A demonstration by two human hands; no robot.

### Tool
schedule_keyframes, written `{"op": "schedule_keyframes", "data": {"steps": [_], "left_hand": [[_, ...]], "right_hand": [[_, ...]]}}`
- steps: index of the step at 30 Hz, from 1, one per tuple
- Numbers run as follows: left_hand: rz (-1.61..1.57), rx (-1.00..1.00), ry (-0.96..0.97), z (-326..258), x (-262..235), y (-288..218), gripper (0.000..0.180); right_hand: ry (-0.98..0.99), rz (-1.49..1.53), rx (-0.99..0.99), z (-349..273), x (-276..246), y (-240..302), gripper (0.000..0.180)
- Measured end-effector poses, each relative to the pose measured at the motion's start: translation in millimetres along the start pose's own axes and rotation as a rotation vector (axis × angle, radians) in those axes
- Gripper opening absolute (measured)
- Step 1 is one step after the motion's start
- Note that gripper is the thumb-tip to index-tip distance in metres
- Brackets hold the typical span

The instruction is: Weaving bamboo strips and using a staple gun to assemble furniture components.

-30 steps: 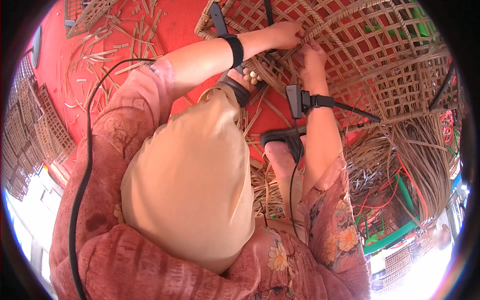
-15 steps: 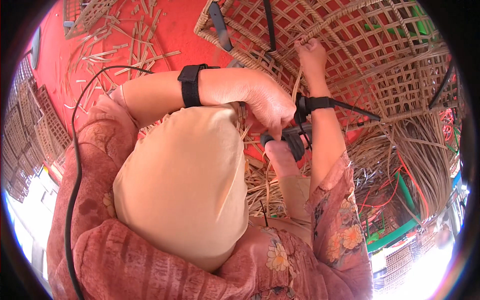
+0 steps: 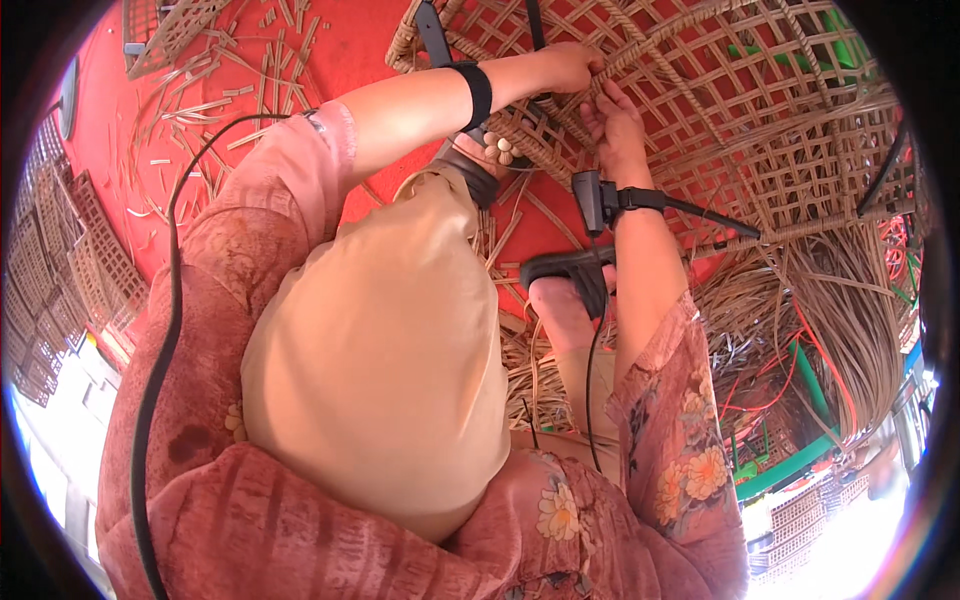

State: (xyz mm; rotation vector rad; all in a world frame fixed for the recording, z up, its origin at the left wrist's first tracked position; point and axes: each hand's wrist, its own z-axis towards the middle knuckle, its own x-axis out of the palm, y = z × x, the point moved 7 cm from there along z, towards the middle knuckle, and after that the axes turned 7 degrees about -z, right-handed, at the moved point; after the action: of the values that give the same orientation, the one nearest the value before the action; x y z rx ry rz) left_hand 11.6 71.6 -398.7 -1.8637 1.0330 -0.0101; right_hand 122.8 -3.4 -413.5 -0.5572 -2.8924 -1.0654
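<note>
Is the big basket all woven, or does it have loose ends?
Unfinished: the basket has long loose strips fanning out unwoven from its edge.

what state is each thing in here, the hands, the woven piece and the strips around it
left hand: closed on the rim of the basket
right hand: fingers pressed on the lattice beside the left hand
large open-lattice woven bamboo basket: unfinished, with loose strip ends trailing from its edge
loose bamboo strips on the red floor: scattered, lying flat
bundle of long thin cane strands: unwoven, fanned out
</note>
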Motion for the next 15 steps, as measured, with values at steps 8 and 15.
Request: {"op": "schedule_keyframes", "data": {"steps": [8,15], "left_hand": [[-0.138,-0.025,0.28,10,10,1,0.055],[-0.046,-0.118,0.289,12,4,-4,0.046]], "right_hand": [[-0.327,0.188,0.09,-12,4,-9,0.013],[-0.372,0.181,0.187,1,3,-19,0.005]]}}
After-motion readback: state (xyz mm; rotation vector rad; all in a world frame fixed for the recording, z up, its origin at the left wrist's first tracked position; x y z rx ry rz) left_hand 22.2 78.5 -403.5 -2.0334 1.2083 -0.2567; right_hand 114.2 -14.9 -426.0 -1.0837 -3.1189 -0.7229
